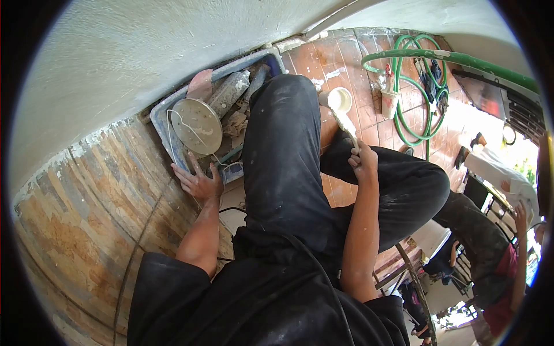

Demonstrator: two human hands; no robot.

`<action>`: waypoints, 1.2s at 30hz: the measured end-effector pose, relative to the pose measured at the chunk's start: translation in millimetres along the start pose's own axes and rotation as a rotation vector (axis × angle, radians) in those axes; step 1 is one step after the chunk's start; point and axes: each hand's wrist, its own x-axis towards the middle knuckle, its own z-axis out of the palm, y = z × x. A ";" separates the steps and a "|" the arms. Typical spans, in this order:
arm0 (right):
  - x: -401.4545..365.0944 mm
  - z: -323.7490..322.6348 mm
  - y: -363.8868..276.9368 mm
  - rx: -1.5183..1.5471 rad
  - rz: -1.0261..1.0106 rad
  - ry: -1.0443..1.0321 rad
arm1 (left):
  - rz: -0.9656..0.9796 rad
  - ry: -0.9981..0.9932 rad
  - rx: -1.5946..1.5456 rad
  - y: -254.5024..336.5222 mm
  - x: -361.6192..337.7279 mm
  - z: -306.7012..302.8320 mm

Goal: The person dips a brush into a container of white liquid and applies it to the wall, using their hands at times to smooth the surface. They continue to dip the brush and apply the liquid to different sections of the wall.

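Observation:
My left hand, its fingers spread apart, is at the near corner of a worn blue-grey tub. A round, pale bucket or lid with a thin wire handle lies in the tub, just beyond the fingertips. My right hand is closed around a slim tool coated in thick white paste; its exact kind is hidden by the paste. The coated end points toward a small white pot standing on the tiles, with pale material inside.
Paste-crusted blocks fill more of the tub. Beyond the pot stand a white cup with tools and a coiled green hose. A pale wall rises behind. Other people are at the right.

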 end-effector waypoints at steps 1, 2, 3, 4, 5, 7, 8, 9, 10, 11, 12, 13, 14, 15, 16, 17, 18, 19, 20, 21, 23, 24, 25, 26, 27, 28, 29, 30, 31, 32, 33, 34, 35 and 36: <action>0.4 -2.5 -3.1 -0.004 0.002 -0.001 | -0.004 -0.002 0.002 0.0 -0.3 -0.3; 1.3 -4.8 -6.2 0.040 0.005 -0.016 | 0.003 -0.006 0.004 0.0 -0.2 -1.1; 2.2 -6.8 -8.1 0.085 0.009 -0.030 | 0.011 -0.011 0.007 -0.3 -0.4 -1.6; 0.8 -6.2 -11.5 0.095 0.009 -0.035 | 0.009 -0.013 0.011 -0.7 -0.8 -1.4; -0.7 -5.5 -14.1 0.095 0.013 -0.036 | 0.010 -0.009 0.003 -0.8 -0.6 -1.3; -2.7 -4.2 -17.5 0.177 0.015 -0.076 | 0.012 -0.005 -0.003 -0.5 -0.5 -1.4; -3.1 -3.2 -17.8 0.195 0.021 -0.088 | 0.010 0.001 -0.012 0.0 -0.6 -1.6; -3.5 -1.9 -17.7 0.196 0.022 -0.089 | 0.008 0.008 -0.021 0.6 -0.1 -1.6; -6.0 0.8 -18.2 0.240 0.042 -0.094 | 0.008 0.009 -0.019 0.5 -0.1 -1.1; -8.0 2.7 -17.9 0.284 0.062 -0.099 | 0.010 0.012 -0.015 -0.1 -0.7 -0.1; -7.9 2.3 -17.2 0.285 0.064 -0.101 | 0.012 0.016 -0.010 -0.6 -0.6 0.8; -6.9 -0.1 -16.2 0.282 0.126 -0.133 | 0.011 0.018 -0.008 -0.8 -0.5 1.0; -6.0 -2.2 -14.5 0.279 0.189 -0.165 | 0.014 0.015 -0.004 -1.1 -0.6 0.8; -5.1 -3.3 -11.7 0.282 0.190 -0.167 | 0.017 0.011 0.000 -1.5 -0.7 0.5; -4.5 -3.2 -9.5 0.299 0.224 -0.182 | 0.017 0.014 0.001 -1.6 -0.8 0.7; -3.4 -2.9 -8.7 0.314 0.258 -0.198 | 0.017 0.023 -0.003 -1.4 -1.1 1.4; -2.0 -2.4 -8.7 0.312 0.257 -0.204 | 0.017 0.033 -0.008 -0.9 -0.8 1.7; -1.6 -2.0 -8.4 0.344 0.314 -0.233 | 0.012 0.035 -0.007 -0.7 -1.2 0.8; -1.5 -1.3 -8.5 0.375 0.373 -0.262 | 0.008 0.026 -0.004 -0.4 -1.4 -0.3; -0.2 -2.1 -7.9 0.371 0.372 -0.266 | 0.004 0.019 -0.001 -0.2 -1.1 -0.8; 0.6 -2.0 -10.1 0.426 0.483 -0.426 | -0.008 0.005 0.005 0.7 -1.3 -1.4; 0.5 -1.6 -10.7 0.425 0.498 -0.401 | -0.015 -0.011 0.014 1.2 -1.0 -2.1; -0.1 -0.9 -11.7 0.421 0.493 -0.412 | -0.021 0.000 0.011 2.3 -0.1 -2.5; -1.2 -0.9 -11.0 0.420 0.483 -0.416 | -0.020 -0.010 0.007 2.7 -0.2 -3.4; -2.3 -1.3 -9.3 0.422 0.474 -0.420 | -0.015 -0.018 0.004 1.5 -0.2 -4.7; -1.3 -1.9 -8.9 0.404 0.467 -0.437 | -0.016 -0.002 0.000 -0.6 -1.7 -5.9; 3.7 -7.1 -6.0 0.402 0.449 -0.460 | -0.010 0.001 -0.009 -0.3 -3.1 -5.1; 8.1 -12.6 -1.0 0.414 0.477 -0.529 | -0.008 0.007 -0.018 1.5 -1.9 -3.2; 12.4 -11.5 2.2 0.423 0.513 -0.609 | -0.021 0.041 -0.019 3.1 0.8 -0.8; 5.3 -2.1 -4.6 0.304 0.434 -0.541 | 0.003 0.048 -0.021 3.2 1.4 -1.7; -4.9 4.3 -7.2 0.187 0.366 -0.468 | 0.026 0.042 -0.009 -1.1 -1.5 -3.7; 0.7 0.0 -1.0 0.222 0.332 -0.549 | 0.001 0.024 0.005 2.8 -0.4 -9.0; 1.5 1.6 2.3 0.219 0.343 -0.576 | -0.014 0.042 0.023 1.2 -0.6 -9.8; 2.8 1.9 4.5 0.149 0.263 -0.520 | -0.008 0.032 -0.007 0.0 -1.7 -6.9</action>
